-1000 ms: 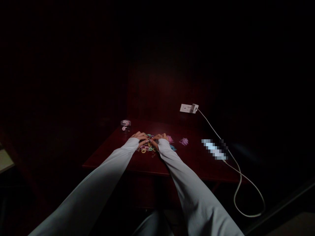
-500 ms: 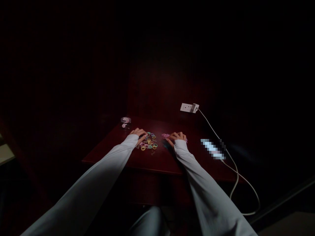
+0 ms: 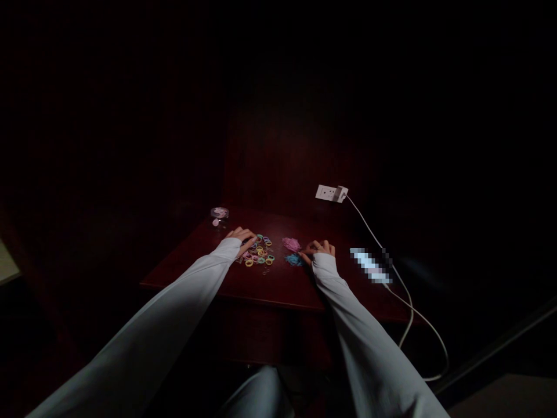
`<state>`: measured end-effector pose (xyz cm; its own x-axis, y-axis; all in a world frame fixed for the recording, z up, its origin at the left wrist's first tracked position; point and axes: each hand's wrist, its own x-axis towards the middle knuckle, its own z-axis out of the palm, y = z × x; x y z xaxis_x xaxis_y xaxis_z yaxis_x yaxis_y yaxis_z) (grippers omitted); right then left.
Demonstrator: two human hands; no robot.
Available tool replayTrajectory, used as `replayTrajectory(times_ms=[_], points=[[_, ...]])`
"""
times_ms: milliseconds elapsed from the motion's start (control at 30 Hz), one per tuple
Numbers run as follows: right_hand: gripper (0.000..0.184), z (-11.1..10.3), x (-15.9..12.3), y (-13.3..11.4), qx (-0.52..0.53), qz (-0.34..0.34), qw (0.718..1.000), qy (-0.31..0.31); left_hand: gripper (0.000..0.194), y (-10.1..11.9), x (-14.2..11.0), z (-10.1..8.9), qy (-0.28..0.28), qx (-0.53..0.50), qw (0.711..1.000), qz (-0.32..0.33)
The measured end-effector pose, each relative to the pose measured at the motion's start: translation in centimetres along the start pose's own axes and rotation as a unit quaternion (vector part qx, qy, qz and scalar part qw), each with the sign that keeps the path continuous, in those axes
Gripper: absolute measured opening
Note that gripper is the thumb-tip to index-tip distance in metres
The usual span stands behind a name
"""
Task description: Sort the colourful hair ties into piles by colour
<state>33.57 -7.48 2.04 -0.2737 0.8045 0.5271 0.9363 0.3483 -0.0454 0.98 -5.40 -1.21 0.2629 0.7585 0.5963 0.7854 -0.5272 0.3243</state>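
Note:
My left hand (image 3: 242, 235) lies at the left edge of a loose pile of coloured hair ties (image 3: 260, 253), its fingers stretched and slightly bent over them. Yellow, pink, green and purple rings show in that pile. On the right, my right hand (image 3: 321, 249) is beside two small heaps that look like thin elastic bands, a pink heap (image 3: 291, 244) and a blue heap (image 3: 293, 260). Its thumb and index finger come together at the heaps' right side, with the other fingers curled. Anything between those fingertips is too small to make out.
A clear round jar (image 3: 220, 213) with pinkish things stands at the table's back left. A blurred-out bright device (image 3: 371, 266) lies at the right, its white cable (image 3: 409, 296) running to a wall socket (image 3: 328, 193). The dark red table (image 3: 270, 293) has its front edge near me.
My right hand has drawn off the heaps to the right, uncovering the pink and blue ones. My left hand stays at the hair ties. The whole view has shifted slightly.

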Motion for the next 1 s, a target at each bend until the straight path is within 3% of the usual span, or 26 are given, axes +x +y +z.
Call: replayTrajectory(times_ms=[233, 367, 500, 633, 867, 1000], points=[[0.035, 0.5, 0.6, -1.5, 0.012, -0.005, 0.999, 0.03, 0.034, -0.1, 0.4, -0.5, -0.002, 0.024, 1.0, -0.001], [0.032, 0.7, 1.1, -3.5, 0.054, -0.049, 0.997, -0.003, 0.035, -0.6, 0.6, -0.7, 0.01, 0.048, 0.999, -0.016], [0.024, 0.9, 1.5, -5.7, 0.12, -0.139, 0.982, -0.042, 0.033, -0.7, 0.4, -1.1, 0.079, 0.082, 0.993, -0.043], [0.021, 0.6, 1.4, -7.6, 0.141, -0.164, 0.974, -0.06, 0.034, -0.4, 0.1, -1.5, 0.141, 0.124, 0.977, -0.101], [0.036, 1.1, 1.7, -10.3, 0.179, -0.212, 0.954, -0.113, 0.037, -0.3, 0.0, -1.0, 0.168, 0.147, 0.962, -0.157], [0.038, 2.3, 2.1, -10.7, 0.151, -0.229, 0.958, -0.089, 0.038, -0.3, 0.0, -0.4, 0.168, 0.15, 0.961, -0.163]])
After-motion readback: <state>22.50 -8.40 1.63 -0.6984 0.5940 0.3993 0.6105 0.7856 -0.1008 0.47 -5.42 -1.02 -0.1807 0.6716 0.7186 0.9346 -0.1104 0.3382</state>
